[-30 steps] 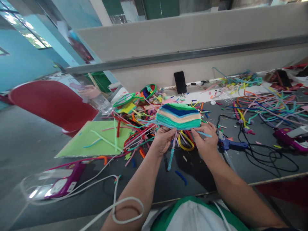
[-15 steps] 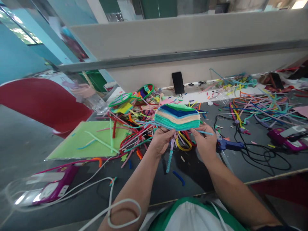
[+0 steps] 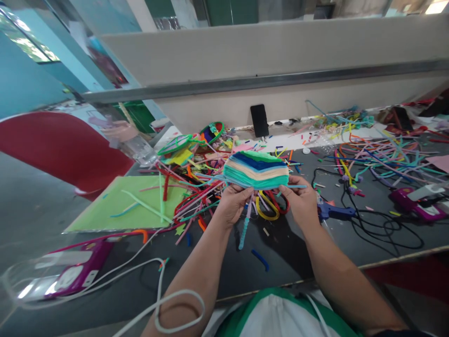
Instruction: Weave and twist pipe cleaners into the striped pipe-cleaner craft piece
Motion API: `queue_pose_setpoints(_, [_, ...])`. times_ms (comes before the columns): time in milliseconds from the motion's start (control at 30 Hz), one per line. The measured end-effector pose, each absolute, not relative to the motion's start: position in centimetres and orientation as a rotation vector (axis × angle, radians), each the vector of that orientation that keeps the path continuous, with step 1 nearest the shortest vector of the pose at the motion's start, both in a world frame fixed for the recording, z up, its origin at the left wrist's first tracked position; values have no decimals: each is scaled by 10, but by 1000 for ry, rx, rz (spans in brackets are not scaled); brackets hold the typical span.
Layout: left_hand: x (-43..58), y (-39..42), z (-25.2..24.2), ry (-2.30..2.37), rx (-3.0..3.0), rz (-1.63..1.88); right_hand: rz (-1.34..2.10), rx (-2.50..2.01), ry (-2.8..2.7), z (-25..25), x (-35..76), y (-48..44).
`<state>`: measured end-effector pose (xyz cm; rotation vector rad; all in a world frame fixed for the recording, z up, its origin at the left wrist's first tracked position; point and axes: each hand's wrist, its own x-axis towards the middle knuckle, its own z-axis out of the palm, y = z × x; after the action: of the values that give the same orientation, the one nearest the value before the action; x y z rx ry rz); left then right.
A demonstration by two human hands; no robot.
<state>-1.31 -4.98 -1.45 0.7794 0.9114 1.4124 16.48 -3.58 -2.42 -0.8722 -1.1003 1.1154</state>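
Note:
A striped pipe-cleaner panel [image 3: 257, 171], in bands of green, dark blue, cream, teal and light blue, is held up over the table between both hands. My left hand [image 3: 234, 202] pinches its lower left edge. On the lower right corner, my right hand [image 3: 300, 196] is closed, with a light blue pipe-cleaner end [image 3: 297, 186] sticking out past the thumb. Below the panel a lilac and light blue twisted stem [image 3: 244, 229] hangs down near my left hand. Yellow and red pipe-cleaner loops [image 3: 266, 208] lie behind it.
A heap of pipe cleaners [image 3: 196, 187] spreads left, beside a green sheet [image 3: 122, 206]. A blue glue gun [image 3: 336, 212] with black cable lies right. A phone [image 3: 259, 120] leans on the partition. Purple power strips [image 3: 82, 267] and a white cable [image 3: 159, 281] are near me.
Both hands and the panel have shifted very slightly left. The light blue end at my right hand now lies closer to level.

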Motion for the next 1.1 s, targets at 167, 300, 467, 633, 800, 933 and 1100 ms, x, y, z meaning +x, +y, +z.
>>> queue_pose_setpoints(167, [-14,-49,-14,926,765,1418,1135,-854,-1035,-32,167,-31])
queue_pose_setpoints(300, [-13,-48,-15,926,753,1420,1109,-826,-937,-35,165,-30])
queue_pose_setpoints(467, [-12,-48,-17,912,753,1416,1087,-813,-854,-38,159,-30])
queue_pose_setpoints(633, [-12,-46,-18,904,757,1408,1165,-778,-792,-42,158,-27])
queue_pose_setpoints(800, [-14,-45,-19,924,772,1397,1328,-790,-819,-36,161,-26])
queue_pose_setpoints(933, [-15,-45,-20,936,785,1387,1328,-791,-857,-36,162,-25])
queue_pose_setpoints(1100, [-17,-44,-22,945,785,1390,1322,-787,-886,-37,162,-25])
